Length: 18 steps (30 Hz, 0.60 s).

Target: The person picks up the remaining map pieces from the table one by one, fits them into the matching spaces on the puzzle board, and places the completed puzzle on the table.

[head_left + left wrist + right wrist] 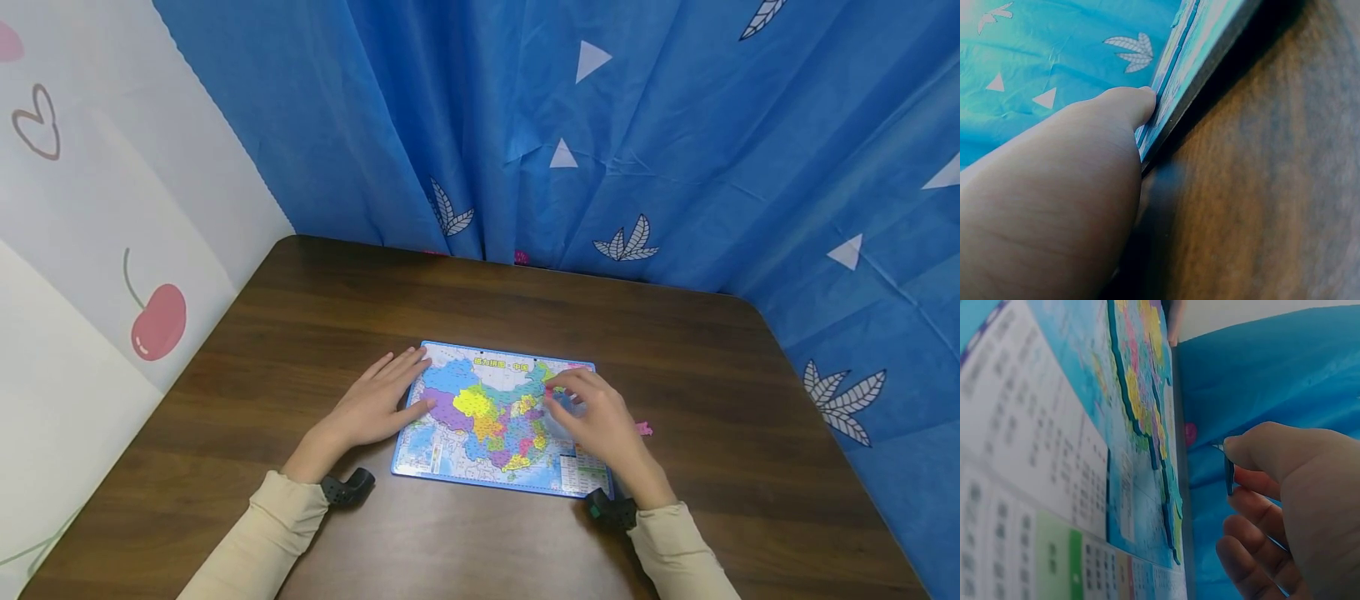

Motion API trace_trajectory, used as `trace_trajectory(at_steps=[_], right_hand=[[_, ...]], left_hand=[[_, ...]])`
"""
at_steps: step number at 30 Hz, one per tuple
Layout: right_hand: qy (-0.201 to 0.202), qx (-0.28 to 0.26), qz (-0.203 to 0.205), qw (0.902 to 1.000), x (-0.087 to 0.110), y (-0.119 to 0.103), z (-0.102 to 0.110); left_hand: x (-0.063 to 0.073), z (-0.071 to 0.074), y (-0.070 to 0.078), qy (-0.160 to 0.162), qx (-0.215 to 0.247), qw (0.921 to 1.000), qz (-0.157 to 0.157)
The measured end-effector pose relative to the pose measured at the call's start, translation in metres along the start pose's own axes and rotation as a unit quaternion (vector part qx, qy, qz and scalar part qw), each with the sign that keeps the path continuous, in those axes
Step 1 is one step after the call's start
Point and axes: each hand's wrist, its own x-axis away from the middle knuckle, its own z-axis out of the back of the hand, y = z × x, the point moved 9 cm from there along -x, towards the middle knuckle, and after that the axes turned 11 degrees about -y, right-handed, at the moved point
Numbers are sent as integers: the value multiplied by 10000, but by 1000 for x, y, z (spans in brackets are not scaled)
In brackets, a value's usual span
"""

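Observation:
A map puzzle board with a blue rim and many coloured pieces lies on the table. My left hand rests flat on its left edge, fingers spread and thumb reaching inward; in the left wrist view that thumb touches the board's edge. Over the right part of the map, my right hand pinches a small puzzle piece between thumb and fingertips. The right wrist view shows this thin piece edge-on, raised off the board's surface. The other fingers of that hand curl loosely below it.
A loose pink puzzle piece lies on the brown wooden table, right of the board and partly behind my right hand. A blue curtain hangs along the far side, and a white patterned cloth along the left.

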Motion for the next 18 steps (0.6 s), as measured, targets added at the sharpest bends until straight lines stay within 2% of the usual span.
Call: trace_trajectory(at_steps=[18], right_hand=[[-227,-94,213,9995,-3,-10,-17]], left_hand=[[0,0,-1,26,-1,10000,-54]])
